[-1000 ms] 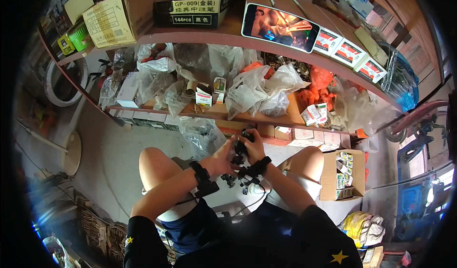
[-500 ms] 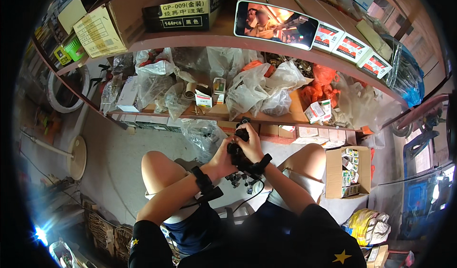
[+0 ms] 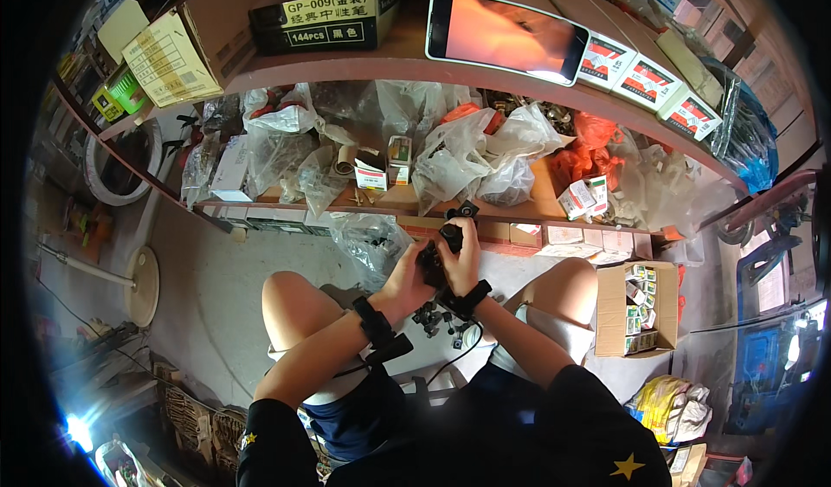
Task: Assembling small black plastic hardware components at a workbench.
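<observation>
My left hand and my right hand meet in front of my knees. Both are closed round a dark object made up of black parts. Fingers and shadow hide most of it, so its kind is unclear. A black piece sticks up above my right fingers; I cannot tell whether it belongs to the held object. Each wrist wears a black strap with a small device, the left strap and the right strap. Under my hands, between my legs, hang or lie several small black parts.
Ahead runs a wooden shelf with plastic bags and small boxes. A phone leans on the upper shelf. An open carton of small boxes stands right of my knee. A clear bag droops before the shelf.
My right hand and the upper black piece have shifted slightly up and to the right. My hands still grip the dark object. The phone's picture has changed.
</observation>
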`<state>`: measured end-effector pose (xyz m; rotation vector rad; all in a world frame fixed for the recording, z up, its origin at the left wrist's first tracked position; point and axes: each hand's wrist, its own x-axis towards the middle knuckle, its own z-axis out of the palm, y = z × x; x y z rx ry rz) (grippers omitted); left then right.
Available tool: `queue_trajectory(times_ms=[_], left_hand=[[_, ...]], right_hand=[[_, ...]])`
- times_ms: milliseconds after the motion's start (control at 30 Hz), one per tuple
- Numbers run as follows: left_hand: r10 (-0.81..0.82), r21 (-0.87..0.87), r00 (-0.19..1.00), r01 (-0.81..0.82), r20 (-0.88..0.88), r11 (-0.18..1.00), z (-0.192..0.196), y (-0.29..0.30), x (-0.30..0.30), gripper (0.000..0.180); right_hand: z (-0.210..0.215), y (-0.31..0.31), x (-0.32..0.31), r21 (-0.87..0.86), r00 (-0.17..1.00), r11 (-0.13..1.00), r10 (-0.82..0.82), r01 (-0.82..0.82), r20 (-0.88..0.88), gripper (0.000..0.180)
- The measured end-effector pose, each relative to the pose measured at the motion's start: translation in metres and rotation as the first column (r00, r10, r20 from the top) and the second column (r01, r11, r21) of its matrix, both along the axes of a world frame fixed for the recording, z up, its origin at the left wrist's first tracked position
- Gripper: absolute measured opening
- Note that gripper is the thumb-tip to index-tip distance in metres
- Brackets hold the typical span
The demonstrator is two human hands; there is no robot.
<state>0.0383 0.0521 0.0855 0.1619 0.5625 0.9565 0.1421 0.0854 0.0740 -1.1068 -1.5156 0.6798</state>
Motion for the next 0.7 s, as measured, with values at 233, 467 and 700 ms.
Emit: queue_trajectory(times_ms=[233,467,700], left_hand=[[-0.011,0.008,1.0,0.012,-0.01,1.0,0.01,-0.001,0.0,0.032],[0.033,-0.014,0.999,-0.033,-0.038,0.999,0.006,0.003,-0.004,0.027],[0.089,-0.023,0.994,-0.088,0.056,0.996,0.008,0.001,-0.008,0.031]], right_hand=[[0.001,-0.002,-0.005,0.115,0.997,0.991,-0.062,0.066,-0.042,0.021],[0.004,-0.001,-0.005,0.117,0.993,0.993,0.029,-0.015,-0.115,0.015],[0.02,-0.009,-0.004,0.243,0.997,0.967,0.063,-0.071,0.043,0.015]])
